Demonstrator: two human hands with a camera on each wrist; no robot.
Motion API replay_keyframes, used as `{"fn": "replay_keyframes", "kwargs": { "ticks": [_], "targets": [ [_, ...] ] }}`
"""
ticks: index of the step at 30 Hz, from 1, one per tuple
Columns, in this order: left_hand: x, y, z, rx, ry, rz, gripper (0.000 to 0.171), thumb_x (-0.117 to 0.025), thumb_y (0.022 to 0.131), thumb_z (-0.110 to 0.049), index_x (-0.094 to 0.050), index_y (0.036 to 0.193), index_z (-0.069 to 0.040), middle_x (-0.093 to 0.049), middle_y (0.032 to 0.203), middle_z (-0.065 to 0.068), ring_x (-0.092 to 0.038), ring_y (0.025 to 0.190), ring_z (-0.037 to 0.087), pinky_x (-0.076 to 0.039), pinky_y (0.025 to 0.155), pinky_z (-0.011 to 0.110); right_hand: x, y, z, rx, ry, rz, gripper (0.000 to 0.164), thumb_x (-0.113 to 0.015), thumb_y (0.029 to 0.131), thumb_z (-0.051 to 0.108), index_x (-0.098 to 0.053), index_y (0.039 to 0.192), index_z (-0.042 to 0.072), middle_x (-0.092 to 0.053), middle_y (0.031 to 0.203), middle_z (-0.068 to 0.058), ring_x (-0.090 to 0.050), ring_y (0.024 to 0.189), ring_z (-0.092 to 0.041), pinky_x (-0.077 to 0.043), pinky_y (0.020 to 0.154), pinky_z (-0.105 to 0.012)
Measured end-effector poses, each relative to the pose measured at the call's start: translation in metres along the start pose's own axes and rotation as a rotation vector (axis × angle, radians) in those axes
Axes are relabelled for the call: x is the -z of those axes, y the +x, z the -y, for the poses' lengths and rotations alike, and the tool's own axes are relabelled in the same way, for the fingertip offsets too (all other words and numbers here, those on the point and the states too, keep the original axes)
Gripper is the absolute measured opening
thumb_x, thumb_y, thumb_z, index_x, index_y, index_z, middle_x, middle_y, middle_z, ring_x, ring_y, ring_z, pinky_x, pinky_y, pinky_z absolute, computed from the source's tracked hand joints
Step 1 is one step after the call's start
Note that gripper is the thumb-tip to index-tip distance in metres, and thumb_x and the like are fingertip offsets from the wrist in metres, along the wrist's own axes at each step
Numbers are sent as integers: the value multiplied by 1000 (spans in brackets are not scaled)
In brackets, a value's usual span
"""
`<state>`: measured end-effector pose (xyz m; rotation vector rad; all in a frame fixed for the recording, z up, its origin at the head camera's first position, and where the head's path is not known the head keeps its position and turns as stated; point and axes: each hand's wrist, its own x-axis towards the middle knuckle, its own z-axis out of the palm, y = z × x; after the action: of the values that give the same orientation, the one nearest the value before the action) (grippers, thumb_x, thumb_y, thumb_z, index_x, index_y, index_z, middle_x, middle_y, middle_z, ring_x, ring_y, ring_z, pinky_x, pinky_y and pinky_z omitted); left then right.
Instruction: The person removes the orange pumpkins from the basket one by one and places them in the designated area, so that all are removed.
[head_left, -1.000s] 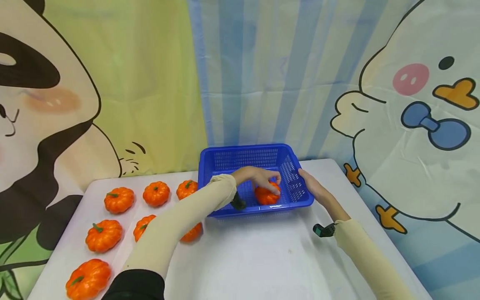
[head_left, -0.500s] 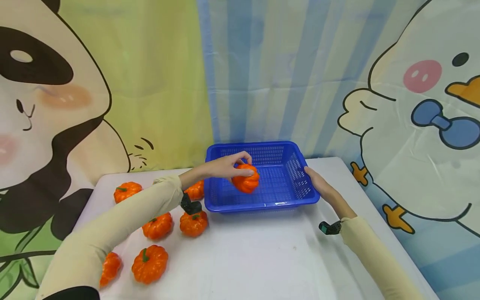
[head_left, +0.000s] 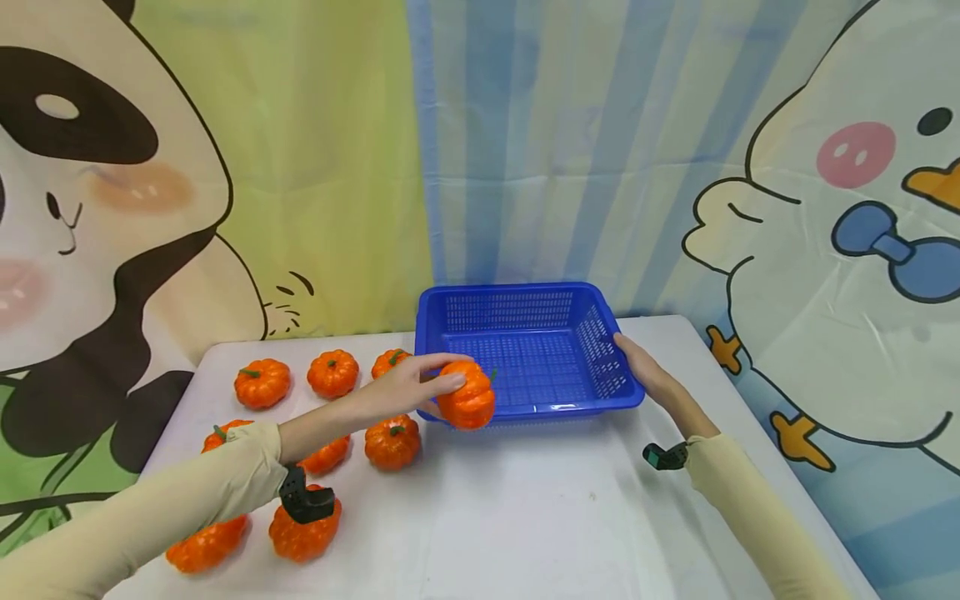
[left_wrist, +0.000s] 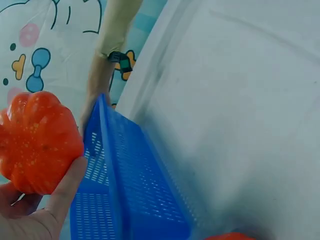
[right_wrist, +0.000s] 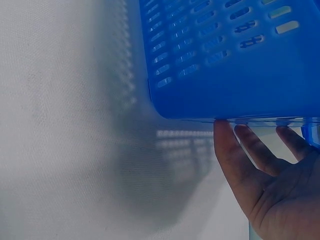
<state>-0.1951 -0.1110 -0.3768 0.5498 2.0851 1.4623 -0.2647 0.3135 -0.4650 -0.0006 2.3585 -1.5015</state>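
In the head view my left hand (head_left: 408,385) holds a small orange pumpkin (head_left: 469,398) with a green stem, just in front of the basket's near left corner. The left wrist view shows this pumpkin (left_wrist: 37,145) raised off the table, thumb against its side. A blue perforated plastic basket (head_left: 551,410) stands at the back of the table, with no pumpkin visible inside. My right hand (head_left: 647,367) grips its right rim; several fingertips touch the outer wall in the right wrist view, and the thumb is out of sight there.
On the left part of the white table (head_left: 525,517) sit several orange pumpkins (head_left: 333,373), in rough rows. My left forearm partly covers some. One pumpkin (head_left: 393,442) lies close to the basket's near left corner. A cartoon-printed curtain (head_left: 345,167) hangs behind the table.
The left hand has lifted the pumpkin out of the basket and carried it left and nearer, past the front rim. The right hand stays on the basket's right side. The head view has shifted slightly.
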Motion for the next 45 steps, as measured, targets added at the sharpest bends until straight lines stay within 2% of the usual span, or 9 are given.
{"fn": "replay_keyframes", "kwargs": {
  "ticks": [9,14,21,24,28,31,38,42,45],
  "targets": [
    [-8,-19,11,20,93,19,44,-61,92,-47,-58,131,-27,-63,125,9,-67,96,21,-60,74,44,-3,-1,-7,-12,8,-4,73,-11,103,53,0,155,3,-23,154,-31,-26,143,-45,-14,120,-58],
    [-15,-36,26,55,171,32,36,-57,94,-49,-62,124,-32,-66,119,0,-59,108,19,-54,87,38,-4,-2,-8,-15,-11,-4,73,-10,103,54,1,155,4,-22,155,-31,-26,143,-45,-14,120,-59],
    [-20,-62,50,75,29,83,41,-59,95,-39,-56,132,-21,-60,127,12,-64,100,22,-60,75,39,-3,-3,-6,-8,-5,-7,74,-10,103,55,1,156,5,-21,155,-31,-25,143,-46,-13,120,-59],
    [-21,-75,57,63,166,33,45,-61,93,-41,-55,134,-22,-55,137,11,-60,106,21,-56,82,37,-3,-3,-6,-14,-10,-6,73,-9,102,55,1,156,5,-21,156,-31,-25,144,-46,-13,120,-59],
    [-23,-88,63,62,329,-37,45,-64,89,-45,-59,129,-24,-57,136,5,-55,116,23,-48,95,47,-2,-3,-5,-10,-11,-6,74,-10,102,55,3,156,6,-19,157,-30,-23,144,-46,-12,120,-60],
    [-23,-93,64,73,347,-57,41,-67,86,-43,-59,121,-23,-62,123,3,-56,110,23,-48,91,49,-1,-2,-5,-6,-10,-9,74,-10,102,55,2,156,5,-19,157,-30,-23,144,-46,-12,120,-60],
    [-24,-102,70,145,334,-54,47,-73,78,-38,-42,108,-19,-58,100,8,-56,89,19,-45,74,33,0,-1,-6,-10,-27,-12,76,-10,101,57,2,155,4,-18,157,-30,-23,144,-46,-13,120,-59],
    [-29,-107,76,110,430,-93,52,-77,74,-41,-41,105,-20,-58,99,3,-56,92,17,-45,79,36,-1,0,-4,-16,-25,-4,76,-10,102,57,3,155,4,-17,157,-30,-21,145,-46,-12,121,-58],
    [-35,-109,82,68,518,-128,60,-81,69,-41,-45,113,-23,-59,106,-1,-56,99,17,-49,84,41,-1,0,-3,-23,-33,-5,76,-10,102,56,3,155,4,-14,158,-29,-18,146,-46,-11,121,-58]
  ]
}}
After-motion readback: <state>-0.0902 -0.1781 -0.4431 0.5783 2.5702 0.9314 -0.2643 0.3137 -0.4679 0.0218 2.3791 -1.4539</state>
